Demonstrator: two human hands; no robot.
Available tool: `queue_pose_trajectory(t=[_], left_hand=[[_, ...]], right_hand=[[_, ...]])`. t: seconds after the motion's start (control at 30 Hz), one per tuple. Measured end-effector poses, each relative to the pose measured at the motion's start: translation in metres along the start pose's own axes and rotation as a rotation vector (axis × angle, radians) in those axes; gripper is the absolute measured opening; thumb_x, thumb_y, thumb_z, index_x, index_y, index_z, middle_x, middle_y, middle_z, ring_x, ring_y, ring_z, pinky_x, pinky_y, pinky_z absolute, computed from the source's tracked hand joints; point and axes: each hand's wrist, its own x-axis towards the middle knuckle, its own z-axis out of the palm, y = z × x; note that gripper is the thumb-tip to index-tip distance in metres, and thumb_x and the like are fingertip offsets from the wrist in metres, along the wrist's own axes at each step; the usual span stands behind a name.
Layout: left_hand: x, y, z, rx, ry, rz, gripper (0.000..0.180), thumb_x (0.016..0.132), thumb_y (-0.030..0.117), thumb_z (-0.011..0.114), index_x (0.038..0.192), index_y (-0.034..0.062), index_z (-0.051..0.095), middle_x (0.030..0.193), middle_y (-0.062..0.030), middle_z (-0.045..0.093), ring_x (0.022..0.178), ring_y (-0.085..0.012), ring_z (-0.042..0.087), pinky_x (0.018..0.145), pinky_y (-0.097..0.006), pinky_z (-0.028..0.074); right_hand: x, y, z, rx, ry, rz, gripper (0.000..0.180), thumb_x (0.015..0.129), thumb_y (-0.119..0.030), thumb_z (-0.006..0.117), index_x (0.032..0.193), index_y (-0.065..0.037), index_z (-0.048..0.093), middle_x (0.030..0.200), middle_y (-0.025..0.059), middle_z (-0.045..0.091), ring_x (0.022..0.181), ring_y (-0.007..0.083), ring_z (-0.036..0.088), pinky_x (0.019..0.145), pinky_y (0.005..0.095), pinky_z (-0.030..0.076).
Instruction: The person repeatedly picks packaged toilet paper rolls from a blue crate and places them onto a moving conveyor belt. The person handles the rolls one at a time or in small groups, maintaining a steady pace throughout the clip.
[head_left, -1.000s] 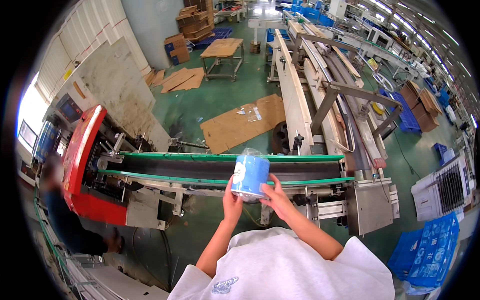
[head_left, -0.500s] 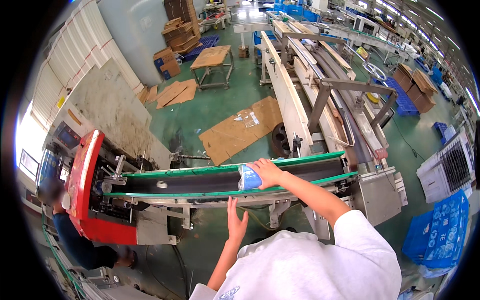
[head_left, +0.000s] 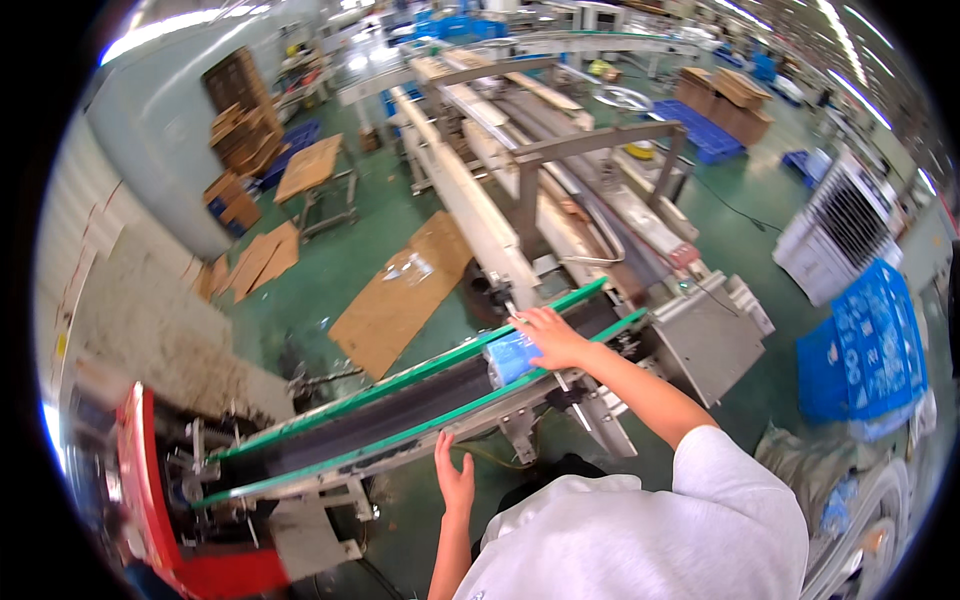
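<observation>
A blue cylindrical can was touched by the right hand, grip unclear; the left hand was spread.

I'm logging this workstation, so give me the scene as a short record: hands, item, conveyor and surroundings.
Left hand: open, empty, near the closer green rail
Right hand: touching the blue container; closure of its grip unclear
Blue container: on the conveyor belt, partly covered by the right hand
Conveyor belt: dark, between two green rails
At its left end: red machine
Beyond it: cardboard sheet, wooden-topped table
</observation>
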Motion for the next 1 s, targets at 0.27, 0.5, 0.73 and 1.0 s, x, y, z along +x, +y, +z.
queue_pose_trajectory(t=[0.27, 0.5, 0.73, 1.0], left_hand=[[0.005, 0.097, 0.108, -0.075, -0.277, 0.479, 0.034, 0.073, -0.008, 0.051, 0.106, 0.0016, 0.054, 0.118, -0.0159, 0.052, 0.110, -0.0309, 0.049, 0.094, -0.037, 0.038], [-0.043, 0.195, 0.261, -0.232, -0.768, 0.748, 0.027, 0.075, -0.007, 0.050, 0.099, 0.0025, 0.058, 0.110, -0.0137, 0.057, 0.099, -0.0290, 0.056, 0.083, -0.033, 0.045], [-0.168, 0.271, 0.425, -0.241, -1.149, 0.878, 0.025, 0.075, -0.007, 0.049, 0.096, 0.0035, 0.059, 0.108, -0.0123, 0.058, 0.100, -0.0284, 0.055, 0.085, -0.033, 0.044], [-0.314, 0.360, 0.607, -0.244, -1.580, 0.832, 0.018, 0.080, -0.004, 0.049, 0.095, 0.0005, 0.058, 0.108, -0.0117, 0.057, 0.092, -0.0218, 0.058, 0.081, -0.029, 0.046]], right_hand=[[-0.252, -0.004, -0.082, -0.028, 0.442, 0.590, 0.057, 0.067, -0.004, 0.059, 0.122, -0.009, 0.047, 0.126, 0.0150, 0.041, 0.123, 0.0377, 0.031, 0.103, 0.0455, 0.029], [-0.477, -0.059, -0.041, -0.060, 0.603, 1.112, 0.049, 0.065, -0.004, 0.060, 0.113, -0.011, 0.053, 0.123, 0.0140, 0.043, 0.119, 0.0386, 0.033, 0.099, 0.0468, 0.033], [-0.628, -0.058, -0.023, -0.093, 0.795, 1.454, 0.046, 0.066, -0.004, 0.060, 0.110, -0.013, 0.055, 0.123, 0.0138, 0.043, 0.120, 0.0379, 0.033, 0.099, 0.0454, 0.034], [-0.774, 0.023, -0.084, -0.020, 0.964, 1.558, 0.043, 0.069, -0.006, 0.062, 0.111, -0.013, 0.055, 0.124, 0.0135, 0.043, 0.121, 0.0369, 0.033, 0.099, 0.0440, 0.034]])
